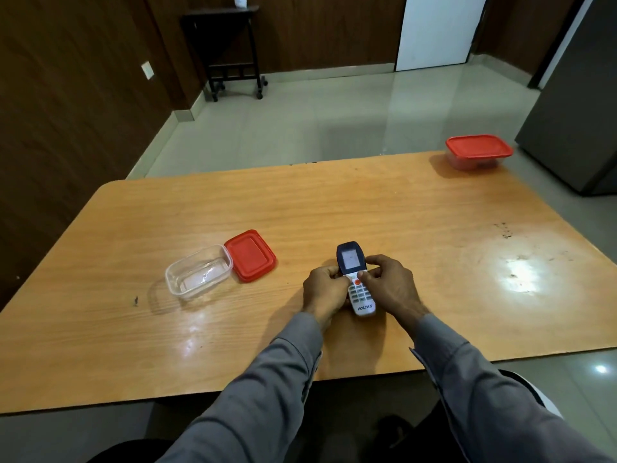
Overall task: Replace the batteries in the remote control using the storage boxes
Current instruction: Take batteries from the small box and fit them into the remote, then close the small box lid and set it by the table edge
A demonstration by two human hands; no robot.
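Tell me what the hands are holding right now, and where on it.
Both hands, left and right, grip the remote control around its middle, one on each side.

Remote control (358,285): dark navy blue top w/ pale grey screen, white lower body, grey buttons, one orange-red round button, blue "VOLTAS" lettering. Open storage box (198,271): clear, colourless plastic. Loose lid (249,255) beside it: solid red. Closed storage box (478,152) at far corner: red lid, clear base. Table (400,212): orange-tan wood grain, glossy, dark speckled marks at right. Sleeves (484,396): plain grey. Floor: pale grey-green tiles. Wall panels: dark brown wood. Door: white. Side table (230,45): near-black.
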